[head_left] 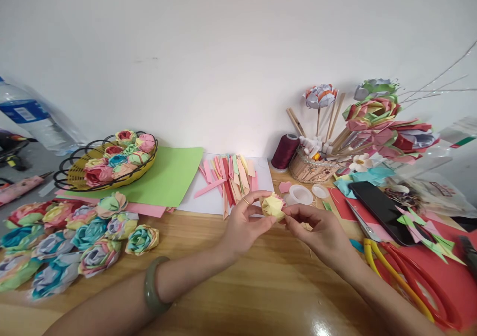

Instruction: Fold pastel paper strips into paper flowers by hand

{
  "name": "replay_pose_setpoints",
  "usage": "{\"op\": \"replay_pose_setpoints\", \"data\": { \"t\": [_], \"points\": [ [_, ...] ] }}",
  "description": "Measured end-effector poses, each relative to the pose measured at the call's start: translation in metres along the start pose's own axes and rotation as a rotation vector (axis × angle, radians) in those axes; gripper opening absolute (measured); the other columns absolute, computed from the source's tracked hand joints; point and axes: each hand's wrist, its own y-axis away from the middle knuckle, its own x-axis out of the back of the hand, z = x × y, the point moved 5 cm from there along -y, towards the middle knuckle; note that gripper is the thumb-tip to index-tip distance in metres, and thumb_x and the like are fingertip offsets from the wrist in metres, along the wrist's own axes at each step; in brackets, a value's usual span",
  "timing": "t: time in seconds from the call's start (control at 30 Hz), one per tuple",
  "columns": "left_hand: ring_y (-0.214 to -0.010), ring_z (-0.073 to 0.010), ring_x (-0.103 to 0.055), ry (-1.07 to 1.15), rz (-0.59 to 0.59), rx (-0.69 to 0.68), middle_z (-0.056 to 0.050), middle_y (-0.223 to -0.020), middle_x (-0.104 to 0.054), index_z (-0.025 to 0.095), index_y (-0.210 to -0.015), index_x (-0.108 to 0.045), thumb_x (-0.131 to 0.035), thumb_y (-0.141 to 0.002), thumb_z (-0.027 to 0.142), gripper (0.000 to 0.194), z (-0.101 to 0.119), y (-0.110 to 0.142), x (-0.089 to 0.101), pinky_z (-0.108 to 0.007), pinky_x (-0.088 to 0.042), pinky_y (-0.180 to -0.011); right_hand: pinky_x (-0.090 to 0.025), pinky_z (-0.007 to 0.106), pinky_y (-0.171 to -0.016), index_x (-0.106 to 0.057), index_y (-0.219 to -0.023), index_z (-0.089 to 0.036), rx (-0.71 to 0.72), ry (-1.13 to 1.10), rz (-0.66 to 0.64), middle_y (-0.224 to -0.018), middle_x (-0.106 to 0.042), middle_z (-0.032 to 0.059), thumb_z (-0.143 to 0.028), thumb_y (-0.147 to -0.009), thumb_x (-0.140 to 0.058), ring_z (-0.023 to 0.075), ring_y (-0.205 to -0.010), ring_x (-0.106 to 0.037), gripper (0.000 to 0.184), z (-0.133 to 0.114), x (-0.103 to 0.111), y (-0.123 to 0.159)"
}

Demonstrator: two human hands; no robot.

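Observation:
A small pale yellow paper flower (272,205) with a hint of pink at its edge is held up over the middle of the table. My left hand (246,224) grips it from the left, fingers behind and thumb in front. From the right, my right hand (316,229) pinches with thumb and fingertips at the flower's lower right edge. Whatever lies inside that pinch is too small to make out. Just behind the hands, folded paper strips (231,177) in pink, red, green and cream lie on a white sheet (203,199).
Finished paper flowers (89,232) cover the table's left side, beside a yellow basket (76,177) of more flowers. At right are scissors (387,271), a black phone (383,211), a thread spool (285,152) and a wooden holder (313,169) with flowers on sticks. A white wall (223,62) rises behind.

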Motion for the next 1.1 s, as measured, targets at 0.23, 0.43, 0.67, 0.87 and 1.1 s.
{"op": "replay_pose_setpoints", "data": {
  "t": [0.23, 0.43, 0.67, 0.87, 1.1],
  "points": [
    [-0.086, -0.0149, -0.058, 0.0, -0.028, 0.0, -0.005, -0.101, -0.062, 0.02, -0.104, -0.055, -0.064, -0.068, 0.02, 0.037, -0.001, -0.0005, -0.0001, -0.028, -0.046, -0.079, -0.042, 0.022, -0.05, -0.056, -0.066, -0.018, 0.13, 0.144, 0.023, -0.058, -0.056, -0.0006, -0.024, -0.075, -0.05, 0.0126, -0.054, -0.051, 0.012, -0.0079, 0.0016, 0.0008],
    [-0.087, -0.0162, -0.058, -0.009, -0.027, 0.016, -0.006, -0.102, -0.063, 0.02, -0.106, -0.055, -0.063, -0.069, 0.021, 0.038, -0.0005, 0.0001, -0.0001, -0.028, -0.046, -0.079, -0.043, 0.023, -0.052, -0.056, -0.074, -0.02, 0.21, 0.199, 0.005, -0.062, -0.059, 0.0011, -0.023, -0.078, -0.046, 0.0136, -0.057, -0.053, 0.012, -0.0082, 0.0017, 0.0009],
    [-0.089, -0.0166, -0.059, -0.008, -0.043, 0.012, -0.006, -0.102, -0.063, 0.02, -0.107, -0.057, -0.063, -0.069, 0.023, 0.038, -0.001, -0.0004, -0.0016, -0.028, -0.046, -0.079, -0.04, 0.023, -0.05, -0.052, -0.068, -0.021, 0.27, 0.271, 0.011, -0.058, -0.055, -0.0004, -0.022, -0.079, -0.046, 0.0118, -0.052, -0.049, 0.012, -0.0083, 0.001, 0.0012],
    [-0.082, -0.0141, -0.058, 0.03, -0.039, 0.047, -0.005, -0.102, -0.062, 0.021, -0.107, -0.056, -0.063, -0.068, 0.021, 0.04, -0.0011, -0.0002, -0.0021, -0.026, -0.047, -0.075, -0.039, 0.022, -0.05, -0.053, -0.067, -0.019, 0.217, 0.237, -0.056, -0.059, -0.055, 0.0002, -0.03, -0.085, -0.04, 0.0122, -0.054, -0.049, 0.025, -0.0051, 0.0013, 0.001],
    [-0.079, -0.0124, -0.057, 0.03, -0.034, 0.058, -0.005, -0.103, -0.061, 0.021, -0.107, -0.057, -0.063, -0.067, 0.02, 0.04, -0.0015, -0.0007, -0.0004, -0.025, -0.046, -0.074, -0.039, 0.023, -0.051, -0.055, -0.067, -0.019, 0.151, 0.154, -0.075, -0.06, -0.055, -0.0005, -0.031, -0.083, -0.044, 0.0128, -0.056, -0.049, 0.023, -0.0048, 0.0014, -0.0003]
  ]
}}
